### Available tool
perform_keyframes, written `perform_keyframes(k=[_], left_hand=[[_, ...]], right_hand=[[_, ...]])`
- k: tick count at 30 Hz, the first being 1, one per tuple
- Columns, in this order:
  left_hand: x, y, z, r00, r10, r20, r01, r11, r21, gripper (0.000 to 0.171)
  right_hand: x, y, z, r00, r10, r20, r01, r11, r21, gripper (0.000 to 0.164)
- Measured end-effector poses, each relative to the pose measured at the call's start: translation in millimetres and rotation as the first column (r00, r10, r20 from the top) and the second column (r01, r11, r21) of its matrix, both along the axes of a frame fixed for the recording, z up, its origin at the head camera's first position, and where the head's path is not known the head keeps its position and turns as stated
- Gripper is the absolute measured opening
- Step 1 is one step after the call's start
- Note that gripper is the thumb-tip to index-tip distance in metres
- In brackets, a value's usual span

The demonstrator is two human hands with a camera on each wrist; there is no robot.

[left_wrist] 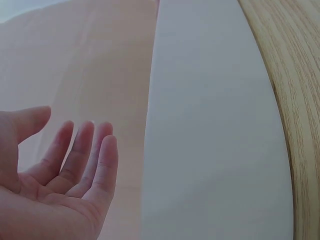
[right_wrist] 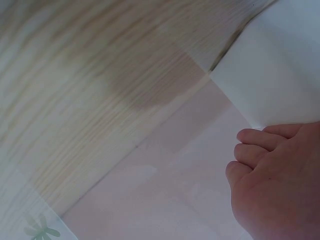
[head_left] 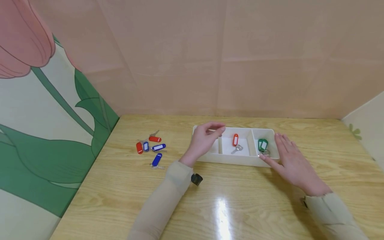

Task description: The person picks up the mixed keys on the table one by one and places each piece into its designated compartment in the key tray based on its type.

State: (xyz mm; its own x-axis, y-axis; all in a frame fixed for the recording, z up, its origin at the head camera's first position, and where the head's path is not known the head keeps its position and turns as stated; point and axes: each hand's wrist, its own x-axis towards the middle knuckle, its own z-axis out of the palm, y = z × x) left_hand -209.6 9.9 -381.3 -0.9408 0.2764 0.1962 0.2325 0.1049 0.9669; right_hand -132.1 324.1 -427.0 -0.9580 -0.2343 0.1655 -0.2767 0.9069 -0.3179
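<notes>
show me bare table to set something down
Bare table shows between the loose key tags and the box, and before the box between the sleeves. It's crowded among those tags and at the box, with the left hand over it and the right hand at its right end.

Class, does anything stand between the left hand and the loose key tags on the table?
Only the left end of the white tray. The left hand hovers seemingly above its rim, so that should hardly hinder a reach. From there to the loose key tags, nothing visible stands on the table.
</notes>
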Motion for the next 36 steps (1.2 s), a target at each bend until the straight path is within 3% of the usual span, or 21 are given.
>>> perform_keyframes(k=[13,36], left_hand=[[4.6,-9.3,4.5,1.000,0.001,-0.013,-0.001,1.000,-0.002,0.027],[7.8,-33.4,2.1,1.000,0.012,-0.015,-0.012,1.000,-0.017,0.027]], right_hand=[[-0.7,0.9,0.1,1.000,-0.004,0.009,0.004,1.000,0.000,0.100],[-0.9,-0.7,1.6,0.999,-0.020,0.038,0.020,1.000,0.013,0.101]])
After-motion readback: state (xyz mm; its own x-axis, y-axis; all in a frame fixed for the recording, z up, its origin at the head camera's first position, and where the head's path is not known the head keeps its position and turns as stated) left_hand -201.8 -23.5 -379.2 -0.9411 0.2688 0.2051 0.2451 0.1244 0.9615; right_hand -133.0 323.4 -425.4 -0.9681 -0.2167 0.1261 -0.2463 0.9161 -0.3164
